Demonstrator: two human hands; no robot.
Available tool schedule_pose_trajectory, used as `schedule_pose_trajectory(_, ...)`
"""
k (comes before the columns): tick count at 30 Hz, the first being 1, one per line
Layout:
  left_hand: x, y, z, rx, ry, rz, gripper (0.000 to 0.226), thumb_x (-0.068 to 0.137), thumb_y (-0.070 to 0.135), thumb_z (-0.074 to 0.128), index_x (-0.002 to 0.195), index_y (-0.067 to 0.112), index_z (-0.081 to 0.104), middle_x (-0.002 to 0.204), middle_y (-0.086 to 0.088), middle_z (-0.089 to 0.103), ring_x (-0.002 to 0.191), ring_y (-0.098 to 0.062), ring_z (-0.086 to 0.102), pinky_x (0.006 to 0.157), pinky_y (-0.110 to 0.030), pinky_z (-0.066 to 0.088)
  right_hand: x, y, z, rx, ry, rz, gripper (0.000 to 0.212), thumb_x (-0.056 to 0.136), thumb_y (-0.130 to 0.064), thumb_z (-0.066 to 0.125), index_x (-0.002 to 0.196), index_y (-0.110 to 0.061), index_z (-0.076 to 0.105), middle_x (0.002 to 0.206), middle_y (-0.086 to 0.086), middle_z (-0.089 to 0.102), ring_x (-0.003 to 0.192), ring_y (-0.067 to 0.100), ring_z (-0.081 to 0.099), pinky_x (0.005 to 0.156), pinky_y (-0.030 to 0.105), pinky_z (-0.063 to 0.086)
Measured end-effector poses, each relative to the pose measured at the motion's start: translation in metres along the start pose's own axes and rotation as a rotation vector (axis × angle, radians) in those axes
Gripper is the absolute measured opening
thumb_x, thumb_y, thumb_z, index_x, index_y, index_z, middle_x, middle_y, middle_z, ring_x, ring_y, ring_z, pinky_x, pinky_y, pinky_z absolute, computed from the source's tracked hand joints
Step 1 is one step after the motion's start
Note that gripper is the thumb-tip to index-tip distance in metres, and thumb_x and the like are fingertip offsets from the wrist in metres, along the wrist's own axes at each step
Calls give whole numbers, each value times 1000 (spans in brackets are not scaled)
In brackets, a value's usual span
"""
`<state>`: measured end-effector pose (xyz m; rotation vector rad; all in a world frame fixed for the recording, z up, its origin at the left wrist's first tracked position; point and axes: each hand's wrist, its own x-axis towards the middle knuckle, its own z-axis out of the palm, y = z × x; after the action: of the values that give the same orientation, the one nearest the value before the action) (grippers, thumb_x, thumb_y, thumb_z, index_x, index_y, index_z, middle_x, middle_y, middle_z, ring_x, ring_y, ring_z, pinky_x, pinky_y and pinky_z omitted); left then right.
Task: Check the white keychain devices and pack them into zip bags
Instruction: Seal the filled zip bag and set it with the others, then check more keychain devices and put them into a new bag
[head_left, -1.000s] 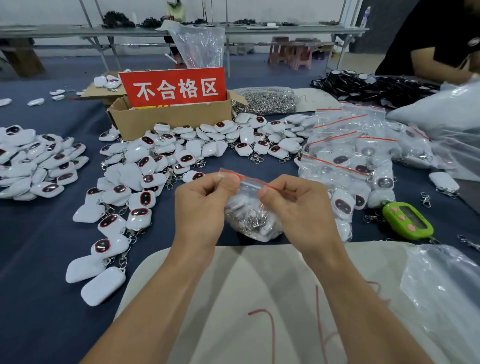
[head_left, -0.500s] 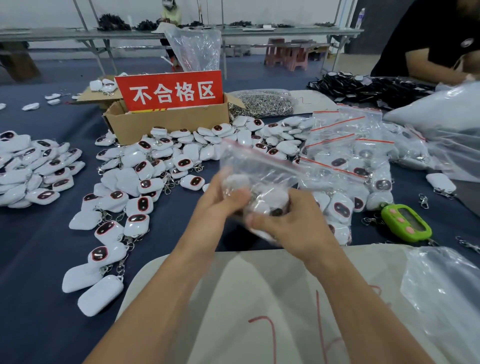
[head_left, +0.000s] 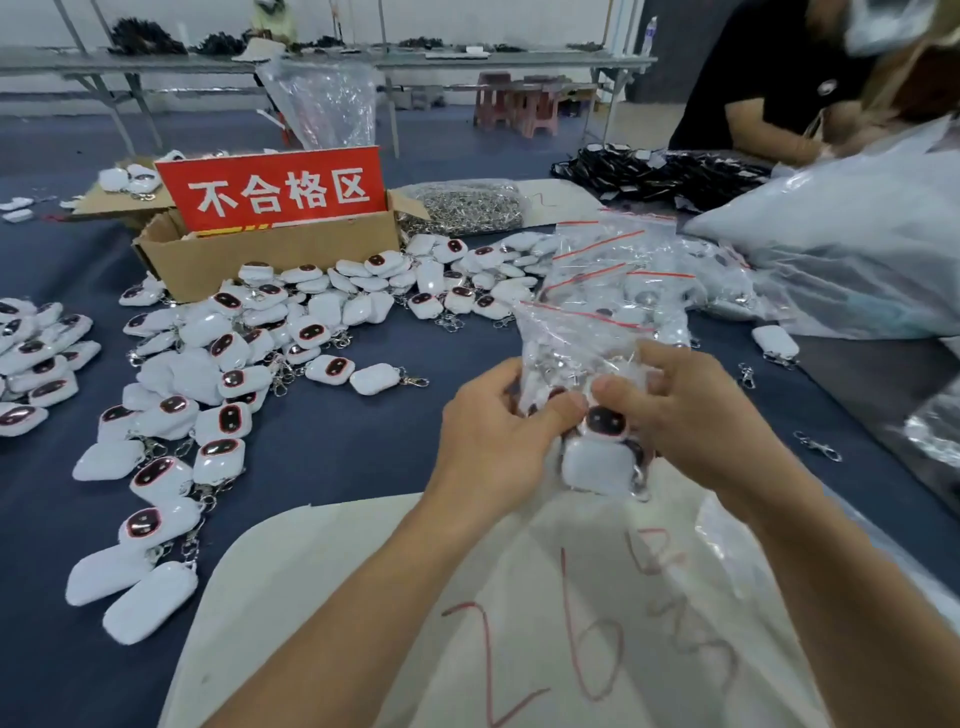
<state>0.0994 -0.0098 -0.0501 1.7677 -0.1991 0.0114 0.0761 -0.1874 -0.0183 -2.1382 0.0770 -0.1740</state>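
Observation:
A clear zip bag with a red strip stands upright between my hands, filled with white keychain devices. My left hand grips the bag's lower left side, thumb pressed on its front. My right hand holds the bag's right side, thumb on the front and fingers curled behind. A heap of loose white devices with dark red-rimmed faces covers the dark blue table at left and centre. More filled zip bags lie just beyond my hands.
A cardboard box with a red sign stands at the back. A bag of metal clasps lies beside it. A white sheet with red writing lies under my forearms. Large plastic sacks sit at right, near another person.
One second ago both hands pinched the bag's red strip at its top. The bag has since been turned upright, and my hands now hold its lower part, further right.

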Motion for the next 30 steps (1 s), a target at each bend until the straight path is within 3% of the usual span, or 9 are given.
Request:
schedule_pose_trajectory(5, 19, 27, 56, 418, 58, 101, 44, 80, 70, 54, 84, 27, 59, 71, 5, 67, 76, -22, 62, 59, -37, 41, 21, 13, -50, -252, 162, 83, 36, 83, -50, 71, 65, -25, 52, 49, -15, 54, 52, 6, 44, 52, 27, 33)
schedule_pose_trajectory(8, 24, 22, 73, 764, 85, 148, 40, 88, 67, 49, 92, 28, 55, 67, 5, 56, 80, -28, 60, 58, -36, 26, 34, 23, -51, -472, 112, 104, 24, 88, -35, 72, 76, -26, 53, 74, -9, 64, 80, 23, 62, 66, 32, 40)
schedule_pose_trajectory(11, 18, 12, 79, 757, 201, 206, 42, 92, 59, 55, 127, 38, 52, 77, 3, 68, 85, -30, 68, 66, -35, 30, 35, 27, -43, -580, 30, 144, 29, 92, -34, 69, 119, -23, 67, 112, 7, 71, 107, 34, 63, 85, 39, 50)
schedule_pose_trajectory(14, 11, 2, 75, 755, 209, 191, 66, 92, 55, 60, 150, 44, 31, 80, 5, 72, 84, -25, 69, 66, -34, 36, 25, 23, -47, -586, 92, 99, 40, 91, -42, 69, 127, -26, 65, 121, -1, 72, 114, 31, 63, 95, 44, 52)
schedule_pose_trajectory(17, 0, -4, 70, 676, 177, 305, 60, 91, 38, 64, 147, 39, 41, 80, 5, 71, 80, -24, 67, 71, -37, 49, 6, 23, -70, -534, 180, 101, 17, 89, -31, 71, 106, -32, 73, 94, -13, 77, 99, 24, 69, 90, 40, 55)
schedule_pose_trajectory(20, -9, -5, 82, 773, 65, 705, 47, 82, 30, 72, 128, 23, 65, 123, -2, 67, 113, -25, 58, 96, -38, 43, -21, 28, -96, -708, 82, 241, 8, 84, -36, 74, 76, -37, 72, 80, -12, 74, 83, 23, 66, 82, 39, 57)
schedule_pose_trajectory(22, -6, -5, 91, 843, -98, 750, 49, 84, 36, 69, 130, 21, 64, 149, -5, 52, 141, -27, 41, 116, -40, 26, -42, 30, -99, -802, -47, 359, 17, 79, -51, 75, 92, -40, 74, 101, -9, 77, 95, 24, 67, 88, 39, 55)
schedule_pose_trajectory(26, 9, -15, 86, 1026, -153, 707, 47, 93, 37, 63, 139, 28, 58, 154, 1, 49, 149, -24, 34, 123, -44, 11, -76, 40, -76, -764, -216, 410, 75, 72, -60, 75, 141, -48, 48, 134, -7, 65, 122, 26, 60, 96, 38, 50)
schedule_pose_trajectory(30, 15, -22, 78, 979, -117, 640, 49, 89, 25, 69, 137, 26, 60, 151, 0, 53, 147, -26, 38, 122, -43, 15, -79, 54, -46, -695, 78, 305, 30, 91, -31, 62, 119, -40, 67, 109, 1, 74, 105, 34, 63, 82, 38, 48)
